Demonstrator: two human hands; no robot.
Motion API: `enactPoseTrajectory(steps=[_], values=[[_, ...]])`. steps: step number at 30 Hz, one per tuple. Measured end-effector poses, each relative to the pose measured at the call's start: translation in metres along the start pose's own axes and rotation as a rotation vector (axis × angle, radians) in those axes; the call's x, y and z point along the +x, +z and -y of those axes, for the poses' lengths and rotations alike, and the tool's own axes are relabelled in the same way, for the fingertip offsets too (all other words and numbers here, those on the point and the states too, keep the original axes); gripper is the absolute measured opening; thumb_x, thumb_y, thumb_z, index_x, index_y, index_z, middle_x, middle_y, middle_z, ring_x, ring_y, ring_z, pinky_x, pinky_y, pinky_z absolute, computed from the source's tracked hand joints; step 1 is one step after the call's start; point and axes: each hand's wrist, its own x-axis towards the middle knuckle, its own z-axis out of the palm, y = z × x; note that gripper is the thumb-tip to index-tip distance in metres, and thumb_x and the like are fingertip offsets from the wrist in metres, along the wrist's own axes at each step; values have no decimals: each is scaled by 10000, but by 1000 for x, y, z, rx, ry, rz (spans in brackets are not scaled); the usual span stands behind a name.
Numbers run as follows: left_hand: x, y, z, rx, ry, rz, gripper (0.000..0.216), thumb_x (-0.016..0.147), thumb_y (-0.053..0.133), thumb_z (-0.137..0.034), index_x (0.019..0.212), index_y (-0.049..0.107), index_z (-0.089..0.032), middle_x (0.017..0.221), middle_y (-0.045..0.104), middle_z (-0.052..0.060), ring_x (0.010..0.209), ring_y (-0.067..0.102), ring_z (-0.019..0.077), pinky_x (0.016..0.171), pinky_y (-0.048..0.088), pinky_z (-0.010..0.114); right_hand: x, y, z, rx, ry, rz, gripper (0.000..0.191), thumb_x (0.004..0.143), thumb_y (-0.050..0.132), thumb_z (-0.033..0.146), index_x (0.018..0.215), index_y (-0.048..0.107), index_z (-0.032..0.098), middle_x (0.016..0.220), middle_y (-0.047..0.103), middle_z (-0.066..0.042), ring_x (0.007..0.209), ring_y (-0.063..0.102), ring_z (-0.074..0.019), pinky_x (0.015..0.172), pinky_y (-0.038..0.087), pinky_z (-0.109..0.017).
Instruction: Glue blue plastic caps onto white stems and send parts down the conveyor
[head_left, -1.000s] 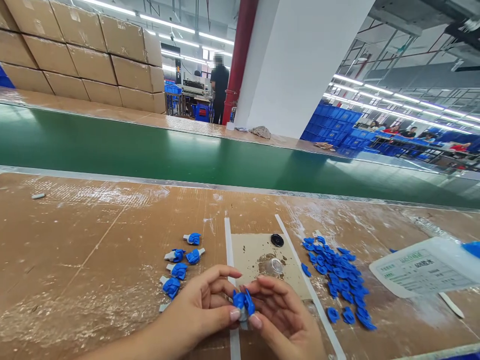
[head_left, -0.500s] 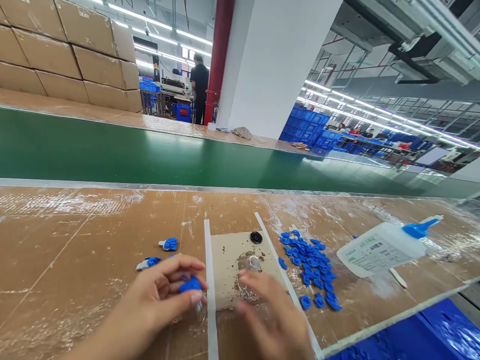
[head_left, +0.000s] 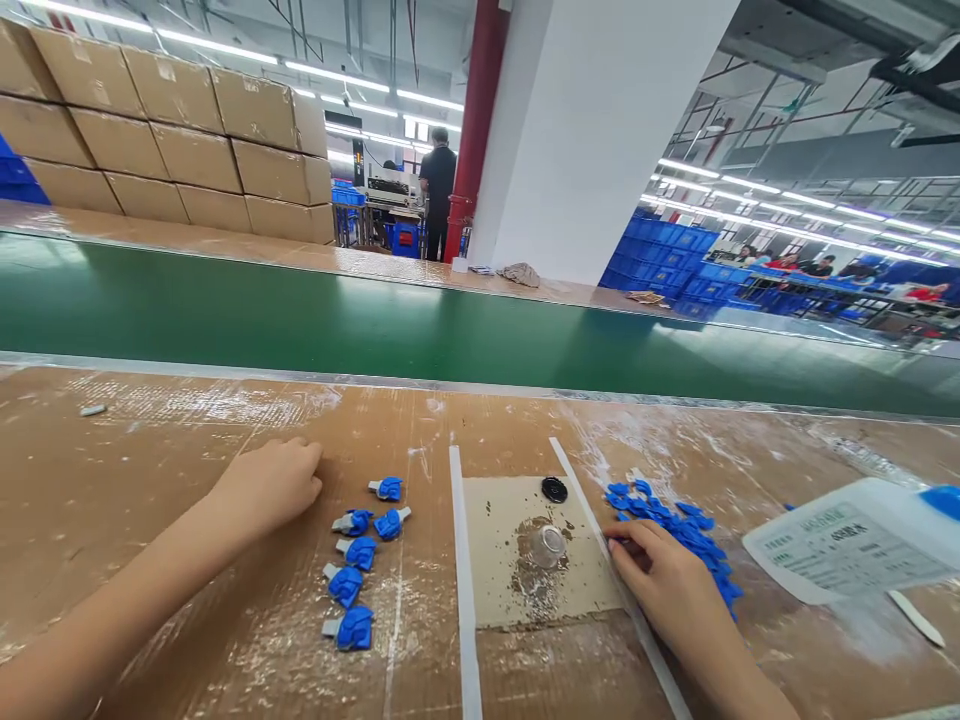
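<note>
My left hand (head_left: 281,482) rests on the left of the table, closed, its fingers curled under; whatever they hold is hidden. To its right lie several blue parts with pale grey ends (head_left: 354,628). My right hand (head_left: 667,575) is at the left edge of a pile of small round blue plastic pieces (head_left: 675,515), thumb and index fingertips pinched together by the white tape; what sits between them cannot be made out. Between the hands, a small clear cup (head_left: 551,545) stands on a wet, speckled cardboard sheet (head_left: 491,585), with a black round cap (head_left: 554,489) behind it.
A translucent bottle with a blue top (head_left: 847,540) lies at the right, near a white stick (head_left: 916,618). A small pale piece (head_left: 94,410) lies far left. Beyond the table runs a green conveyor belt (head_left: 360,320), with stacked cartons (head_left: 195,150) behind. A person (head_left: 438,190) stands farther back.
My left hand has moved left, and the blue part it held is no longer visible in it. My right hand has left the clear cup for the blue pile. The view has shifted left.
</note>
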Motion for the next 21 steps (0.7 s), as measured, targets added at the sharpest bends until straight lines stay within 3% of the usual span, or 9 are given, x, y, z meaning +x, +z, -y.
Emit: enactPoseTrajectory(steps=[4,8,15,21], values=[[-3,-4,-23,-137,223,-26,272,859,411,-277,947,646,-170,1032,657,119,1016,599,280,893,454,411,6,-10,-11,-1,33,-10,289,817,449,345,821,704,209,818,731,-63,673,691,-222,612,573,-340],[-3,6,-42,-320,395,48,285,868,485,-321,1075,647,-212,1131,657,69,1069,600,209,943,469,335,4,-18,-17,-13,-30,33,299,850,485,382,829,733,216,908,740,-69,827,715,-244,727,602,-374],[-4,26,-44,-373,377,84,285,887,437,-256,1071,648,-204,1114,641,85,1086,585,242,961,458,395,1,-21,-27,-105,-233,167,302,917,454,290,933,741,195,1028,730,-85,926,708,-241,839,600,-414],[-7,22,-48,-458,347,-47,333,918,407,-329,1150,598,-185,1125,641,81,1052,606,230,923,473,349,14,-28,-24,-204,-411,327,272,887,451,133,988,699,179,1068,714,-105,959,694,-248,831,593,-409]])
